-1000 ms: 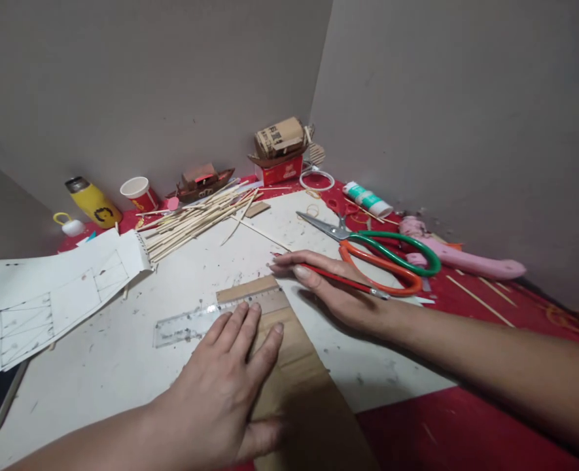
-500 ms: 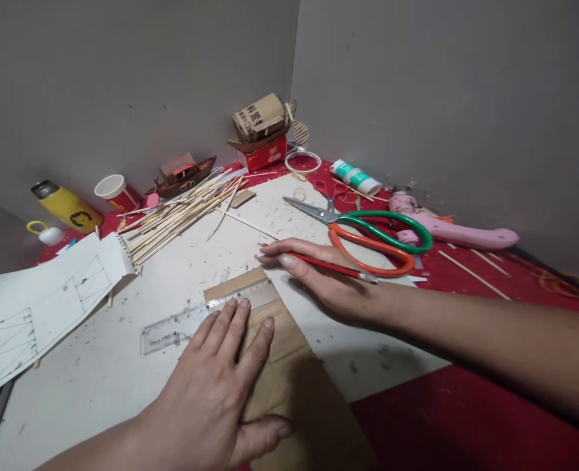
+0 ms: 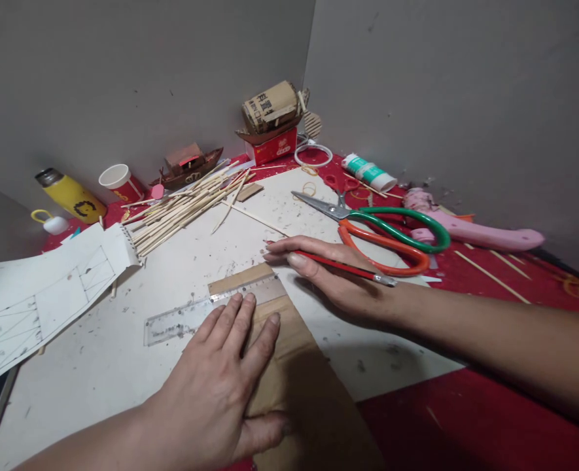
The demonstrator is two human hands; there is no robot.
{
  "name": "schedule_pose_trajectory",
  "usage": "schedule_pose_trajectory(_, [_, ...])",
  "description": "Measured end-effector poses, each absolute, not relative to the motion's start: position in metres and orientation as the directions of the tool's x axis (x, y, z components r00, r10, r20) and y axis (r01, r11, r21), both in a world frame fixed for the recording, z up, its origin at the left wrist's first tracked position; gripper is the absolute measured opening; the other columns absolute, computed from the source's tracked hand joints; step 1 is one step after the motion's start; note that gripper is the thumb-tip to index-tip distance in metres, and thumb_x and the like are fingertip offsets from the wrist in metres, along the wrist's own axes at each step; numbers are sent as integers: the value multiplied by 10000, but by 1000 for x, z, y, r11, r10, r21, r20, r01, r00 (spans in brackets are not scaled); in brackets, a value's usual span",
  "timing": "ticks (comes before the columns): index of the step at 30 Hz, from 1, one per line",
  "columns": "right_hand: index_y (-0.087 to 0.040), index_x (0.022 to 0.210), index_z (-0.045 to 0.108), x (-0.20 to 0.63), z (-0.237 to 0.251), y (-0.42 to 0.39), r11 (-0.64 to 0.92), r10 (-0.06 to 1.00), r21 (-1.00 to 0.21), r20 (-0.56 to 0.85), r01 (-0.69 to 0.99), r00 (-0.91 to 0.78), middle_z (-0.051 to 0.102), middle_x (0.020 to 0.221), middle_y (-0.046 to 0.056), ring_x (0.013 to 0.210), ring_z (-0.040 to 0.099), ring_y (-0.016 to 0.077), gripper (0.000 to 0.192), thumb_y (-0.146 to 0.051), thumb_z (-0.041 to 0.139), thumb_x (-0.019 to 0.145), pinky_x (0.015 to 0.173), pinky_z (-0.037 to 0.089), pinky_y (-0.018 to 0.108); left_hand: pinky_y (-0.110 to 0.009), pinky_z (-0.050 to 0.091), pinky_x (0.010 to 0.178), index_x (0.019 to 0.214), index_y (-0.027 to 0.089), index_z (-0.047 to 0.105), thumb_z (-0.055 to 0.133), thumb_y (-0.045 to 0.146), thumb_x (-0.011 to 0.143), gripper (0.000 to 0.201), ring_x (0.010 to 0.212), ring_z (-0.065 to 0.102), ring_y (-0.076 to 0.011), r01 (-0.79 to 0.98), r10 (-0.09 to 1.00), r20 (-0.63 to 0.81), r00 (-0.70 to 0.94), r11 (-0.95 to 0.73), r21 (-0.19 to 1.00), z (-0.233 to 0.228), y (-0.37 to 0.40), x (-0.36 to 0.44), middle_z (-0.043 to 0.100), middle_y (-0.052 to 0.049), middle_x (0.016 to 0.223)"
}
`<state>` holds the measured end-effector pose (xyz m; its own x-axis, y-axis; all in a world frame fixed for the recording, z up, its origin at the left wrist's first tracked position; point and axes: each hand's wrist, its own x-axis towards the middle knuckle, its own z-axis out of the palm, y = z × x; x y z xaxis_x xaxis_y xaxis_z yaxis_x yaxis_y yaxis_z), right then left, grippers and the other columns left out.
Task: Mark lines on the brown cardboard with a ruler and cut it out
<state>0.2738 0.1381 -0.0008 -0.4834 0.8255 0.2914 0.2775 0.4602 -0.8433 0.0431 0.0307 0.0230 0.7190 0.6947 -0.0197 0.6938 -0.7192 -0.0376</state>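
Note:
My left hand (image 3: 225, 376) lies with its fingers spread over a clear ruler (image 3: 171, 325) and a piece of brown cardboard (image 3: 309, 386). The ruler crosses the cardboard near its far end, and a strip of cardboard shows beyond it. Just right of the cardboard's far corner, my right hand (image 3: 328, 278) is closed around a red and black pencil (image 3: 338, 264). The pencil's tip points left, close to my fingertips, and its back end rests over the thumb side of the hand. Large scissors (image 3: 382, 229) with green and orange handles lie partly open just beyond my right hand.
A pile of thin wooden sticks (image 3: 186, 209) lies at the back left, beside a sheet with pencil drawings (image 3: 58, 294). A yellow bottle (image 3: 73, 196), a paper cup (image 3: 122, 183) and two model boats (image 3: 186, 163) stand along the wall. A pink glue gun (image 3: 485, 232) lies right.
The whole view has shifted slightly, so most things sit a little further right. Both hands keep nearly the same pose on the ruler and around the pencil.

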Motion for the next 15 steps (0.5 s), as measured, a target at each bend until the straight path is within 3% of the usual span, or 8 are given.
schedule_pose_trajectory(6, [-226,1304,609,275,-2,137,551,746,-786,315,279,-586,665,1336,60,1272,598,216,338,-340,444,1032,1090,470,376,-614,459,1013,1537,85,336,598,672,832,954,1413,354,-499,706,706,-37,707,-708,-16,23,31,44,320,-357,1544])
schedule_pose_trajectory(15, [-171,1310,610,272,-3,137,649,689,-685,345,331,-637,663,1338,134,1293,588,256,358,-294,481,1000,1092,479,442,-642,459,1009,1523,82,368,647,666,794,976,1411,330,-512,711,709,-45,704,-703,32,23,30,44,306,-375,1536])
